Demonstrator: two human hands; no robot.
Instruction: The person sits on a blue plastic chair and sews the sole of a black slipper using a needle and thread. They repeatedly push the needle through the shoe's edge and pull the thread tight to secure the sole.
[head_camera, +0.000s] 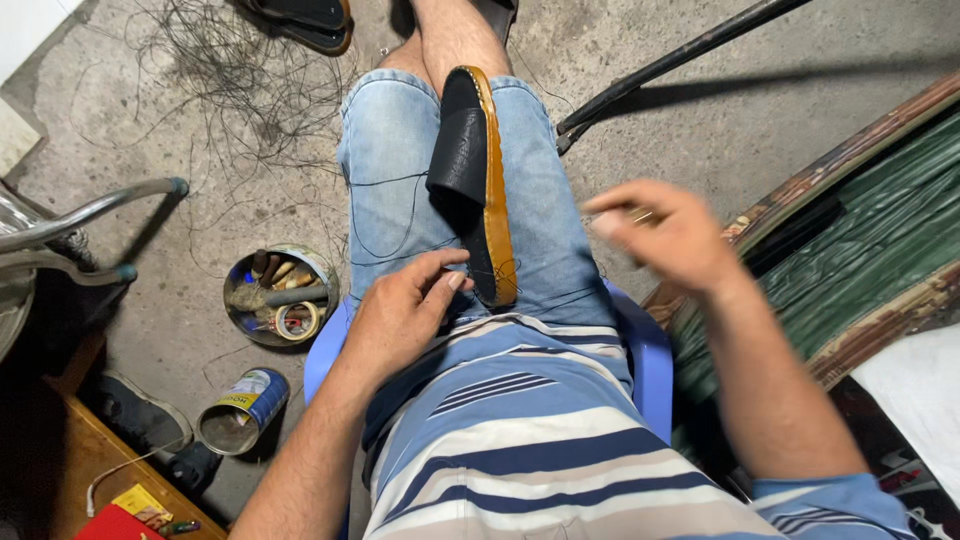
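A black sandal (472, 165) with a tan sole stands on edge between my thighs, sole side to the right. My left hand (400, 312) rests on my left thigh, fingertips touching the sandal's near end. Thin black thread (385, 215) loops across my jeans towards the sandal. My right hand (668, 232) hovers blurred to the right of the sandal, fingers pinched on something small, possibly a needle; I cannot make it out clearly.
I sit on a blue plastic chair (650, 350). A round tin of tools (280, 295) and a tipped can (243, 408) lie on the concrete at left. Tangled thread (240, 70) litters the floor. A dark rod (680, 55) and a worn framed panel (860, 220) stand at right.
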